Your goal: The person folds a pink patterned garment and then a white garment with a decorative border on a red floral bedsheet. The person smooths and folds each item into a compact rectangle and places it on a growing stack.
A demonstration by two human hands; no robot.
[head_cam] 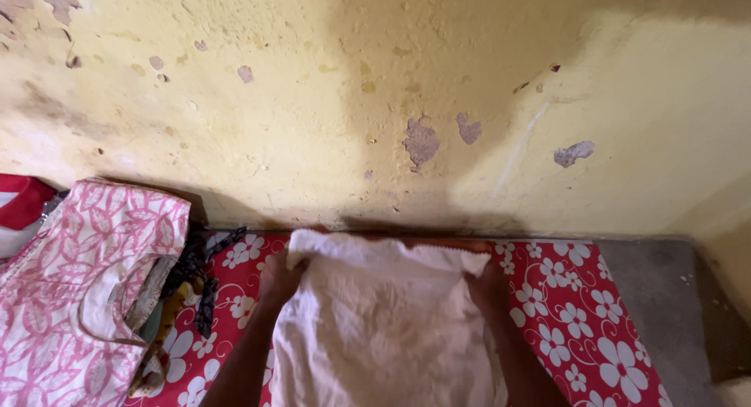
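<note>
A pale pink-white cloth (383, 329) lies spread on a red sheet with white flowers (579, 313), its far edge folded over near the wall. My left hand (280, 282) grips the cloth's far left corner, partly tucked under the fabric. My right hand (486, 288) holds the far right corner in the same way. Both forearms run along the cloth's sides toward the bottom of the view.
A pink and white leaf-print garment (86, 290) lies piled at the left, with dark patterned cloth (195, 274) beneath it and a red and white item (19, 207) behind. A peeling yellow wall (375, 102) stands close ahead. Grey floor (657, 297) shows at the right.
</note>
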